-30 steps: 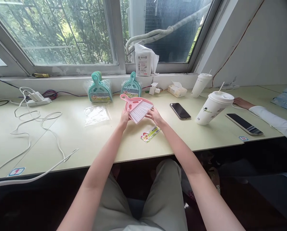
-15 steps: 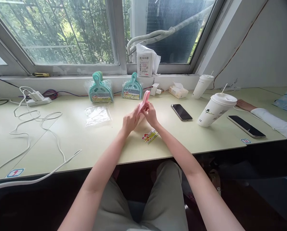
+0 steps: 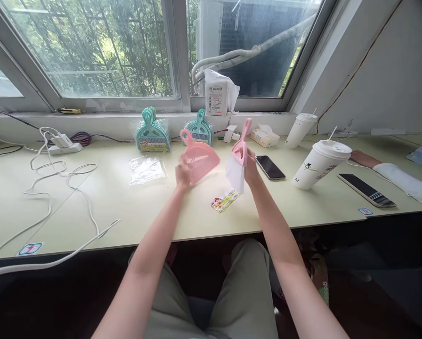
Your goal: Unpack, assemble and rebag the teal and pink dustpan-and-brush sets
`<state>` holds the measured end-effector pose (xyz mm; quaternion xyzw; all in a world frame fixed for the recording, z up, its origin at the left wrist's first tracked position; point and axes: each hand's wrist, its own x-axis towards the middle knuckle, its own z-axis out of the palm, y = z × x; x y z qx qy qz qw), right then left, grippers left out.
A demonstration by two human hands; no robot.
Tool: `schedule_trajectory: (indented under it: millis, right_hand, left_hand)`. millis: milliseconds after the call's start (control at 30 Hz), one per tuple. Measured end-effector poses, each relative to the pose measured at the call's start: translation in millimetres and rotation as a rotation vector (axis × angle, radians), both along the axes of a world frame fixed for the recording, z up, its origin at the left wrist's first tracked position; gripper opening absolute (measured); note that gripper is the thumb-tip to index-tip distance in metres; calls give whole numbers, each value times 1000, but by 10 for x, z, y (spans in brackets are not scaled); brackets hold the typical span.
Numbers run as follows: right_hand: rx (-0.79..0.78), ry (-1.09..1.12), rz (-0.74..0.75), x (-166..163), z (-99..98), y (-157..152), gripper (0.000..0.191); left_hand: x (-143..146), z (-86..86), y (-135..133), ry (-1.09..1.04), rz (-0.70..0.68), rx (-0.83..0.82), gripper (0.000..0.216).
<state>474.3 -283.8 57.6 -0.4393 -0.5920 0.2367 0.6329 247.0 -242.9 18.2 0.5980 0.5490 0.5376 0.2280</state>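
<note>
My left hand [image 3: 182,175] grips the lower edge of a small pink dustpan [image 3: 198,159], held up above the desk with its handle pointing up and left. My right hand [image 3: 250,167] is closed on a small pink brush [image 3: 238,160] with white bristles, handle up, bristles hanging down. The two pieces are held apart, about a hand's width between them. A colourful paper label [image 3: 225,201] lies on the pale desk [image 3: 126,207] just below the brush. An empty clear plastic bag [image 3: 146,169] lies to the left of the dustpan.
Two packs of teal dustpan sets [image 3: 152,136] [image 3: 200,131] lean on the window ledge. A phone [image 3: 270,167], two white cups [image 3: 320,162] [image 3: 301,130], a tissue box [image 3: 264,136] and another phone [image 3: 367,189] lie to the right. Another person's hand [image 3: 362,158] rests far right. White cables [image 3: 55,188] trail left.
A second ago both hands held the brush nested in the dustpan; they turned the set on edge, then pulled it apart. Now the left holds the dustpan, the right the brush.
</note>
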Motion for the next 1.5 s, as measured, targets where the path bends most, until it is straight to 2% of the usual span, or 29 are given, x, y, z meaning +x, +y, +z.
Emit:
schedule_trajectory:
  millis: [33, 100, 200, 267, 367, 433, 567, 767, 867, 933, 1000, 1033, 1100, 1167, 1233, 1267, 1333, 1400, 1433, 1500]
  right_hand:
    - [5, -43, -67, 91, 27, -18, 39]
    - [-73, -229, -256, 260, 41, -37, 36]
    - [-370, -598, -515, 398, -67, -16, 32]
    - [-548, -801, -575, 408, -189, 18, 29]
    - [-650, -976, -583, 372, -335, 64, 30]
    - [-648, -1024, -606, 353, -380, 81, 35]
    - [-623, -1052, -658, 332, -412, 98, 45]
    - [-638, -1025, -652, 341, -453, 128, 40]
    - [-643, -955, -678, 416, -411, 114, 37]
    - [-593, -898, -715, 453, -347, 88, 34]
    - [-500, -868, -702, 436, -268, 54, 31]
    - [-450, -870, -666, 401, -229, 36, 30]
    - [-368, -908, -560, 283, -171, 2, 29]
    - [-337, -977, -449, 130, -151, -24, 26]
    - [-341, -1058, -361, -14, -171, -38, 22]
    - [-337, -1090, -329, -72, -192, -40, 19]
    - [-304, -1119, -289, -153, -243, -35, 16]
    - [-254, -1102, -271, -194, -290, -24, 16]
    - [-236, -1084, -258, -206, -308, -18, 16]
    - [-209, -1045, -219, -219, -336, -7, 17]
  left_hand:
    - [-97, -13, 68, -37, 59, -6, 42]
    - [-261, -46, 172, -49, 37, -91, 39]
    - [-363, -111, 234, 102, -67, -276, 34]
    - [-347, -153, 225, 263, -55, -285, 32]
    - [-295, -189, 178, 377, 31, -165, 34]
    - [-278, -191, 146, 363, 64, -130, 36]
    - [-279, -167, 107, 345, 77, -190, 33]
    - [-251, -128, 74, 467, 80, -282, 26]
    - [-246, -125, 64, 505, 69, -317, 24]
    - [-238, -131, 55, 539, 83, -316, 22]
    - [-207, -138, 31, 585, 43, -288, 21]
    - [-178, -140, 10, 602, -23, -262, 22]
    - [-95, -139, -54, 607, -255, -195, 25]
    - [13, -134, -135, 588, -549, -121, 29]
    - [112, -130, -207, 580, -729, -26, 29]
    - [147, -131, -229, 586, -735, 38, 25]
    - [172, -140, -231, 601, -583, 185, 21]
    - [137, -165, -180, 607, -382, 298, 39]
    - [105, -182, -143, 606, -334, 323, 48]
    - [35, -218, -73, 604, -351, 315, 55]
